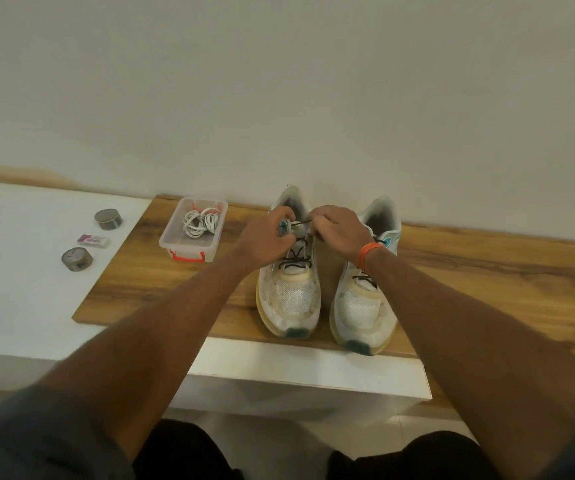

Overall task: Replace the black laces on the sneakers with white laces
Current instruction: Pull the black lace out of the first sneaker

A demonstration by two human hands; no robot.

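Both hands, the left hand (268,233) and the right hand (336,230), pinch the thin black lace (298,244) atop the left white mesh sneaker (291,289) on the wooden board (486,282).

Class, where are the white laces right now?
In the head view, the white laces lie coiled inside the clear plastic box on the wooden board, left of the two sneakers.

My left grip (268,233) and right grip (338,233) pinch black lace (300,222) atop left sneaker (291,292); white laces (201,221) in box (189,249), surface's left end.
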